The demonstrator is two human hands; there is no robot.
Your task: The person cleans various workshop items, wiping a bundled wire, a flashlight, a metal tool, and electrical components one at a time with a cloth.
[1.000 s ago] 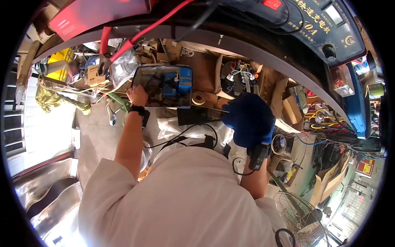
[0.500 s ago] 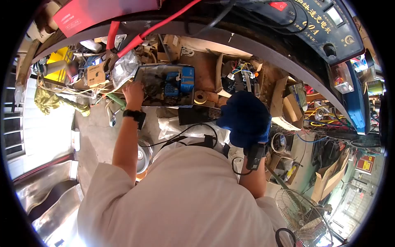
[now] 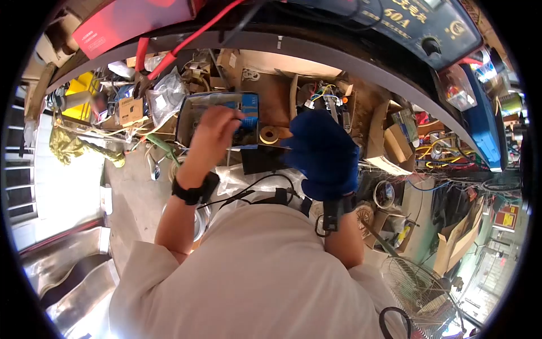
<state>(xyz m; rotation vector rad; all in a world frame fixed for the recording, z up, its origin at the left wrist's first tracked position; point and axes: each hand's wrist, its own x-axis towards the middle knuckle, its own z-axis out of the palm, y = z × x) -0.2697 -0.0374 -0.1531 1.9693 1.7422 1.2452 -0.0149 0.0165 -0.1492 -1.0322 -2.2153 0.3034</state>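
My left hand [image 3: 216, 131], bare with a black band at the wrist, is over the blue open box [image 3: 183, 121]. Its fingers are curled together and blurred; a thin pale strip shows just below them, and what they hold is too small to make out. The hand hides much of the box's contents. To the right, a dark blue cloth or glove covers my right hand [image 3: 323, 153], so its fingers are hidden. A roll of yellowish tape [image 3: 269, 135] lies between the box and my right hand.
Behind my right hand stands a carton of wired parts [image 3: 324, 101], with another open carton [image 3: 389, 144] farther right. A shelf edge [image 3: 339, 55] crosses above, carrying a charger [image 3: 406, 25]. Red-handled pliers [image 3: 142, 79] hang at left. A fan [image 3: 418, 288] stands at lower right.
My left hand has left the box's left edge, moving right and over the box, with its fingers now drawn together. The blue-covered right hand has shifted slightly left and up.
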